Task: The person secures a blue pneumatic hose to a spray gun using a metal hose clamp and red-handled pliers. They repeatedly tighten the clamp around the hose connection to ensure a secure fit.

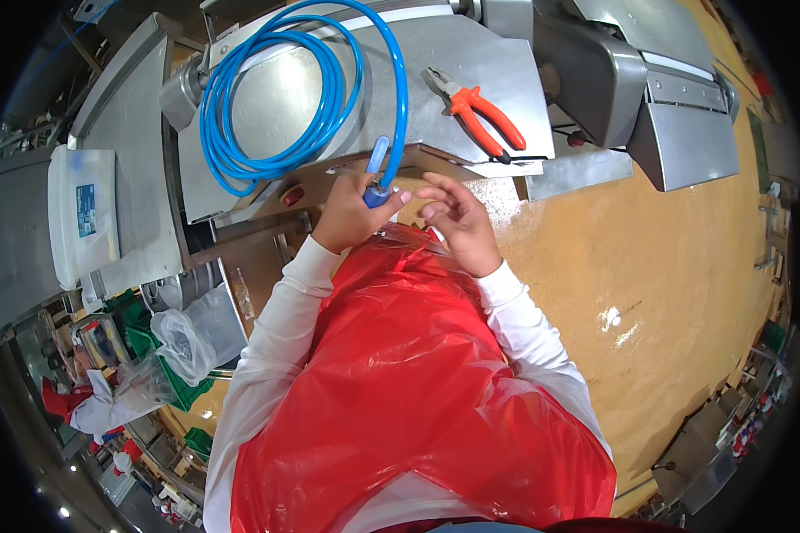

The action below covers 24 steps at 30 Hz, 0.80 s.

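Note:
My left hand (348, 216) is wrapped round a blue hose gun (377, 194) with a lighter blue lever that sticks up above my fingers. The blue hose (400, 98) runs from it up to a loose coil (333, 98) lying on the metal machine top (391, 98). Just to the right, my right hand (460, 220) hovers apart from the gun. Its fingers are half curled and spread, with nothing visible between them. Pliers (476, 115) with orange-red handles rest on the metal to the right of the coil, jaws pointing up and left.
A white tub (84, 206) with a blue label sits on the steel surface at left. Below it are clear plastic bags (191, 342) and green crates (185, 384). Steel machine housings (596, 80) stand at upper right. Wet, shiny tan floor (631, 293) spreads to the right.

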{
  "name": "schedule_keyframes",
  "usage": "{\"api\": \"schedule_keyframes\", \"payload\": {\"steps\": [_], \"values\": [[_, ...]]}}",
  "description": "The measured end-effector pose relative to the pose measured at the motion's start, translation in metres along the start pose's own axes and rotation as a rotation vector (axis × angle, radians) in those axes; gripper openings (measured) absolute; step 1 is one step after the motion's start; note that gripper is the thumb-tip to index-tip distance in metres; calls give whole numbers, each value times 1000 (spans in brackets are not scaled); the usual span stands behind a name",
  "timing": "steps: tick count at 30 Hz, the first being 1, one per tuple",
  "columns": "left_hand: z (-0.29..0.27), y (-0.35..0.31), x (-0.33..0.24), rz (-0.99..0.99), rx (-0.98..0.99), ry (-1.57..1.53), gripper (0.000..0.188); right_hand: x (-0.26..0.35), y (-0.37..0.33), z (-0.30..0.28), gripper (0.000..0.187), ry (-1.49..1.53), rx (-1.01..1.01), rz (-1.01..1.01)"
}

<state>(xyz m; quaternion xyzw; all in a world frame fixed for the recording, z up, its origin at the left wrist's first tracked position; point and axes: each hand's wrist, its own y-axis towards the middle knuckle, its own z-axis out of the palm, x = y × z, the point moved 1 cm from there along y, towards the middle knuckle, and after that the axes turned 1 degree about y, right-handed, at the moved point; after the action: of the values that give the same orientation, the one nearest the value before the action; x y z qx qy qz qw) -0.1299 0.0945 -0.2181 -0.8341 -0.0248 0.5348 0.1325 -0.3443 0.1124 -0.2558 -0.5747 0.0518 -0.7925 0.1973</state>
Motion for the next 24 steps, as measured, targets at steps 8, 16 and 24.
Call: {"api": "schedule_keyframes", "payload": {"steps": [8, 16, 24], "values": [[5, -7, -19, -197, 86, -99, 33, 8, -5, 24, 24, 218, 32, -58], [-2, -14, -32, -74, 265, -255, 26, 2, 4, 31, 25, 598, 106, 104], [-19, -10, -38, 14, 322, -266, 27, 19, 0, 54, 28, 449, 38, 16]]}}
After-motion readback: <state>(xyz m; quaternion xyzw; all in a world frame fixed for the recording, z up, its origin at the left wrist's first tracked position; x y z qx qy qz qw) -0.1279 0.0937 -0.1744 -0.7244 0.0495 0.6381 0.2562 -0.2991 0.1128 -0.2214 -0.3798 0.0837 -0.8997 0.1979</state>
